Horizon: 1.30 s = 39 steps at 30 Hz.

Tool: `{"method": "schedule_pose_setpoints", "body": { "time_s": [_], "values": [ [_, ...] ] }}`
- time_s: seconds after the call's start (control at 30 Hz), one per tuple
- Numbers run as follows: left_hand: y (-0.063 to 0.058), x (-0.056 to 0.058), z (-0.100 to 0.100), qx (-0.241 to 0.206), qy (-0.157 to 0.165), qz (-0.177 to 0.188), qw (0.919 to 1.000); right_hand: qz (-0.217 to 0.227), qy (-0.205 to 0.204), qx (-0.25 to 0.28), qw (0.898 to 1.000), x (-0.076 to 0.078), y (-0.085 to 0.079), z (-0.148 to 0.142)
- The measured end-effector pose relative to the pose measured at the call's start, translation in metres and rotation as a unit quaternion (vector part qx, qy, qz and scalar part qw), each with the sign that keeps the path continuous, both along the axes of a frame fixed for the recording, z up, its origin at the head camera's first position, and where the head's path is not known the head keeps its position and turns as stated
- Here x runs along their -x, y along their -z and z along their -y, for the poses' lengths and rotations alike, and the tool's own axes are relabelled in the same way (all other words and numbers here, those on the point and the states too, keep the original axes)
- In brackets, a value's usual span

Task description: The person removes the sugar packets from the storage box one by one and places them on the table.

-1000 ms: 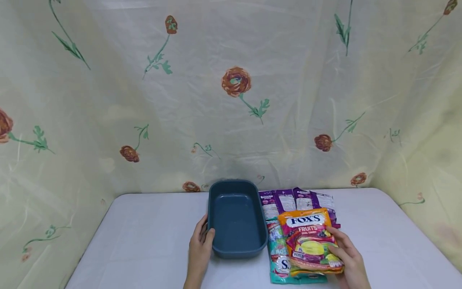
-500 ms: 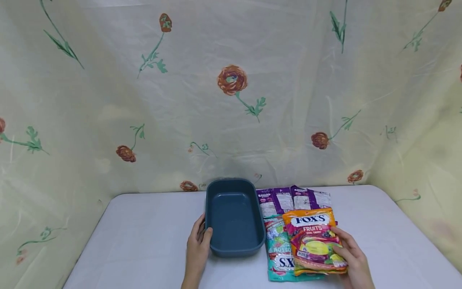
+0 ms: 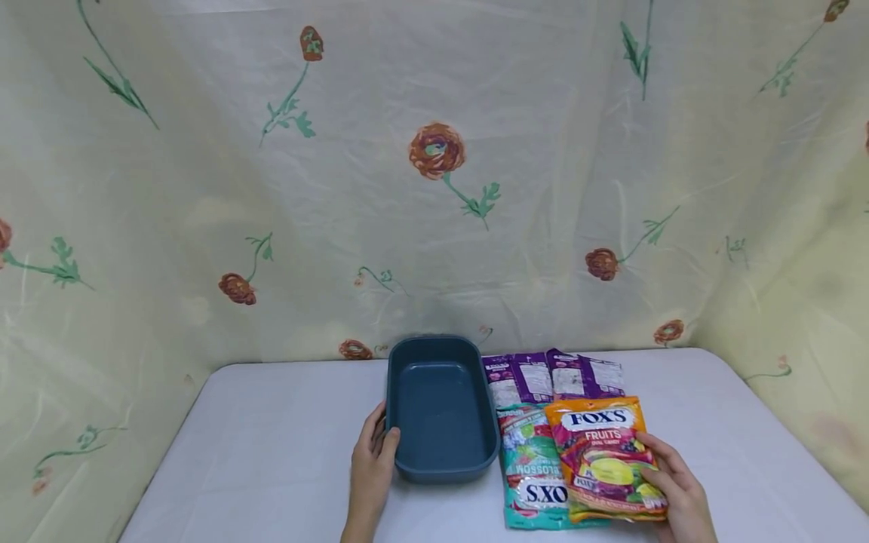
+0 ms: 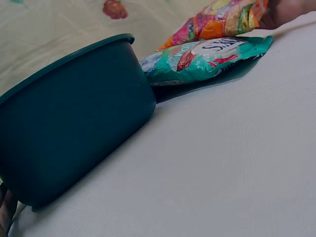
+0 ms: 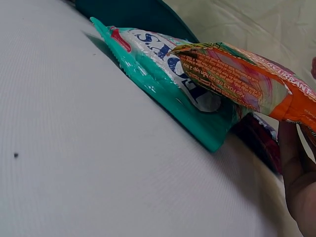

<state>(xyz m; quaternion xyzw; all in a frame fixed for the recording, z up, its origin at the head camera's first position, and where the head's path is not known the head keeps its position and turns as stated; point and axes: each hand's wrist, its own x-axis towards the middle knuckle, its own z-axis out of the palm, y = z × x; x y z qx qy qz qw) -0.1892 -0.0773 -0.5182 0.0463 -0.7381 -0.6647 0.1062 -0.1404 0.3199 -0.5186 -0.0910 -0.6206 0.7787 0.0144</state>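
A dark blue-green plastic bin (image 3: 444, 422) stands on the white table. My left hand (image 3: 372, 464) grips its left side, thumb at the rim. To the bin's right, my right hand (image 3: 682, 486) holds an orange bag of candy (image 3: 604, 456) by its right edge, with the thumb on the front. The bag hangs partly over a teal bag of candy (image 3: 529, 471) that lies on the table beside the bin. In the right wrist view the orange bag (image 5: 232, 74) is tilted, and its near end overlaps the teal bag (image 5: 158, 74). Most of the left fingers are hidden behind the bin.
Several purple candy bags (image 3: 532, 377) lie at the back, just right of the bin. A flowered curtain (image 3: 434, 226) rises behind the table (image 3: 271, 452) and along both sides.
My right hand has moved the orange bag to the right and slightly nearer, so more of the teal bag shows. The left hand stays on the bin; the whole head view shifted a little at first.
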Motion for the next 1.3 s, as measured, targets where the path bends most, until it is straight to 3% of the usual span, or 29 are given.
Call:
{"method": "schedule_pose_setpoints", "body": {
  "time_s": [0.13,0.5,0.73,1.03,1.1,1.17,1.23,1.3],
  "values": [
    [0.0,0.0,0.001,0.001,0.0,0.001,1.0,0.029,0.007,-0.008,1.0,0.0,0.0,-0.001],
    [-0.001,-0.001,0.0,0.009,0.004,-0.007,0.9999,0.035,0.015,-0.017,0.999,-0.001,0.004,-0.007],
    [0.0,-0.001,0.0,0.008,-0.001,-0.005,1.0,0.081,0.022,-0.03,0.996,0.002,0.004,-0.011],
    [0.0,0.0,0.001,0.009,-0.002,-0.005,0.9999,0.11,0.024,-0.087,0.99,0.004,0.0,-0.011],
    [0.0,0.0,0.001,0.01,-0.002,-0.007,0.9999,0.117,0.029,-0.124,0.985,0.004,-0.002,-0.01],
    [0.0,0.0,0.001,0.01,-0.001,-0.009,0.9999,0.112,0.033,-0.195,0.974,0.004,-0.002,-0.008],
    [0.0,0.0,0.001,0.011,-0.001,-0.01,0.9999,0.109,0.038,-0.267,0.957,0.003,-0.002,-0.006],
    [0.0,0.0,0.001,0.011,-0.001,-0.01,0.9999,0.101,0.042,-0.346,0.932,0.003,-0.001,-0.004]
  ]
}}
